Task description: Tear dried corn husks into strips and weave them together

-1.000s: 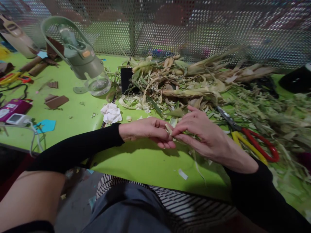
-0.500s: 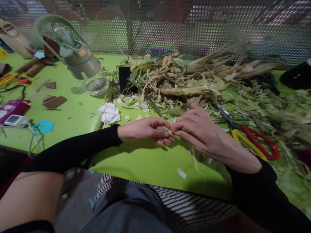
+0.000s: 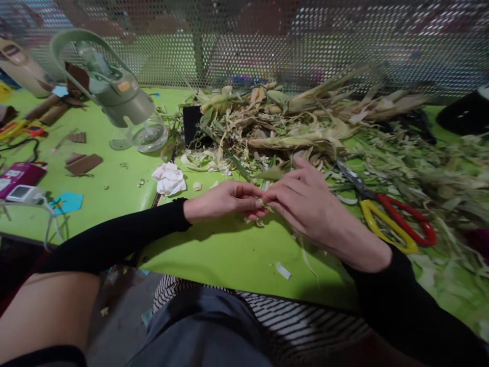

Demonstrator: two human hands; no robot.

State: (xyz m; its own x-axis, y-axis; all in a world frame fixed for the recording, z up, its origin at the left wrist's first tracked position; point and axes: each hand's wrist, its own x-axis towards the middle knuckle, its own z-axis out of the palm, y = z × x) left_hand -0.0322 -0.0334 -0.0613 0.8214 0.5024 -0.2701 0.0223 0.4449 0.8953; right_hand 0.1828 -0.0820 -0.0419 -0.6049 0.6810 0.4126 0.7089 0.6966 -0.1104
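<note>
My left hand point(image 3: 229, 200) and my right hand point(image 3: 307, 206) meet fingertip to fingertip over the green table. Between them they pinch a small pale strip of corn husk point(image 3: 263, 205), mostly covered by the fingers. Both hands are closed on it, thumbs against forefingers. Just beyond my hands lies a heap of dried corn husks point(image 3: 298, 142), some whole and many torn into shreds. Scissors point(image 3: 382, 204) with one red and one yellow handle loop rest open-bladed to the right of my right hand. A white scrap point(image 3: 283, 270) lies nearer the table's front edge.
A crumpled white tissue point(image 3: 169, 179) sits left of the heap, near a dark phone-like slab point(image 3: 191, 126). A green-lidded bottle point(image 3: 126, 102) stands behind it. A purple box point(image 3: 23, 176), a white charger with cable point(image 3: 25, 192) and brown scraps point(image 3: 84, 164) occupy the left. Perforated metal point(image 3: 237, 46) borders the back.
My right hand has shifted slightly left, and the fingertips of both hands have come closer around the husk strip. The whole view has moved a little.
</note>
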